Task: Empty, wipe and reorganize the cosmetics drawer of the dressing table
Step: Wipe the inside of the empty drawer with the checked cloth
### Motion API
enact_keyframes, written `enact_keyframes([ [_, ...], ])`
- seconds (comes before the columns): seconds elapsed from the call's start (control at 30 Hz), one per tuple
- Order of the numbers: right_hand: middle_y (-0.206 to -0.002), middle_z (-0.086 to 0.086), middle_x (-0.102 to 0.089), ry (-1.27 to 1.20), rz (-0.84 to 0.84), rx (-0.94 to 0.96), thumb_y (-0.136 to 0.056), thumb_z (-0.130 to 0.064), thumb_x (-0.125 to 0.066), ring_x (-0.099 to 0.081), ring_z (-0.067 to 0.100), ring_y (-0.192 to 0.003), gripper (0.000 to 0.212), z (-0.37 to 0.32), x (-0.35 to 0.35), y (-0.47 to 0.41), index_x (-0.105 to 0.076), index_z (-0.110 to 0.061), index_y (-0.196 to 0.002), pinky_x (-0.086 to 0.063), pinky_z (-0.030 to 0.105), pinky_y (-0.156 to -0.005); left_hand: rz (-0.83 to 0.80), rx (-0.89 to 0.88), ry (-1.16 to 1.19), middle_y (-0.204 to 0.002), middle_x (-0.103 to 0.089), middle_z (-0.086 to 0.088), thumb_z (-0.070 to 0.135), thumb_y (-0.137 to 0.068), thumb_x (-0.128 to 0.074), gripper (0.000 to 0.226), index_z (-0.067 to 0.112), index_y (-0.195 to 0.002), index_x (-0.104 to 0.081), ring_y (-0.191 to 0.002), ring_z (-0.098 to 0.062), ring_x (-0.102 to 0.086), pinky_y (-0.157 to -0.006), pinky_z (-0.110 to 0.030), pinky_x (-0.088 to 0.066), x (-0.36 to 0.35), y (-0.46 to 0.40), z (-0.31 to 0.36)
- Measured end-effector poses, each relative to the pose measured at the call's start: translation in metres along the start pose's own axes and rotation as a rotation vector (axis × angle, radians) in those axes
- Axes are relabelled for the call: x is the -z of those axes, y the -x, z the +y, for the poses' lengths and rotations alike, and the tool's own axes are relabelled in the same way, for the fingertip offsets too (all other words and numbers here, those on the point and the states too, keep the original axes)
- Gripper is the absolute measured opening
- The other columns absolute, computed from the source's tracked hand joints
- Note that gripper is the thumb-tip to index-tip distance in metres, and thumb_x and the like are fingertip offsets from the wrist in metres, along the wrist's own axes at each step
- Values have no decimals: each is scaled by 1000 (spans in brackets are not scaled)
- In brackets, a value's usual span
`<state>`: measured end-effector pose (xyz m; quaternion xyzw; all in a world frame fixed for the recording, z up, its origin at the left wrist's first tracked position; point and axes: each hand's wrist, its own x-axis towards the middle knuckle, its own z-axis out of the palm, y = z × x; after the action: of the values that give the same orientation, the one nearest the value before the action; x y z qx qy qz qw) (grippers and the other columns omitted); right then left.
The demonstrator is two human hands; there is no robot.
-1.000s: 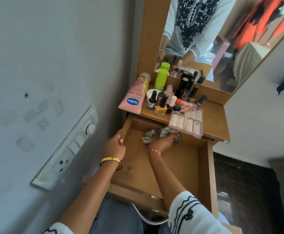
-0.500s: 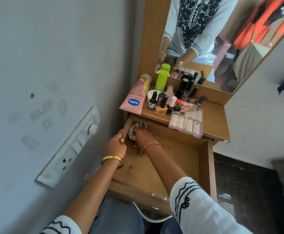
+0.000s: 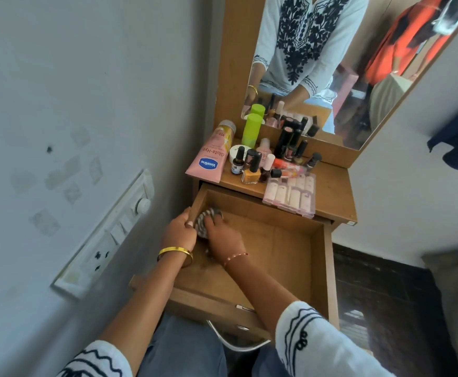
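1. The right hand presses a striped cloth into the open drawer's far left corner.
2. The left hand grips the drawer's left wall.
3. Cosmetics stand above the drawer.

wooden drawer pulled open, striped cloth bunched in its far-left corner

Place: a bedroom corner in a home.
Furniture: a wooden dressing table with a tall mirror and a pulled-out drawer.
Tabletop: Vaseline tube, nail polish bottles (crowded together).
Wall: white switchboard with socket.
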<state>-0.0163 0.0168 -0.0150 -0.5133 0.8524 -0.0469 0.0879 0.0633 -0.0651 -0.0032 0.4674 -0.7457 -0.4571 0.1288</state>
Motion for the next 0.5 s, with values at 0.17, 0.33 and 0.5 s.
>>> enact_keyframes([
  [0.17, -125, 14, -47, 162, 226, 94, -81, -17, -65, -46, 32, -115, 49, 12, 16, -28, -44, -14, -126, -48, 42, -87, 33, 3, 26, -135, -51, -7, 11, -95, -36, 44, 25, -136, -41, -117, -34, -50, -96, -38, -42, -2, -2, 0],
  [0.33, -138, 15, -37, 84, 76, 0, -91, -17, -51, -34, 35, -130, 45, 12, -11, -26, -40, -14, -135, -34, 49, -105, 43, 5, 14, -137, -49, -5, 15, -96, -36, 43, 25, -138, -38, -119, -32, -49, -97, -39, -41, -3, -2, -4],
  [0.5, -134, 14, -44, 164, 49, -38, -93, -20, -47, -40, 34, -122, 39, 23, -2, -34, -44, -16, -132, -38, 47, -100, 28, 9, 18, -140, -46, -6, 13, -95, -36, 45, 24, -138, -37, -122, -33, -47, -100, -39, -41, -4, -8, 0],
])
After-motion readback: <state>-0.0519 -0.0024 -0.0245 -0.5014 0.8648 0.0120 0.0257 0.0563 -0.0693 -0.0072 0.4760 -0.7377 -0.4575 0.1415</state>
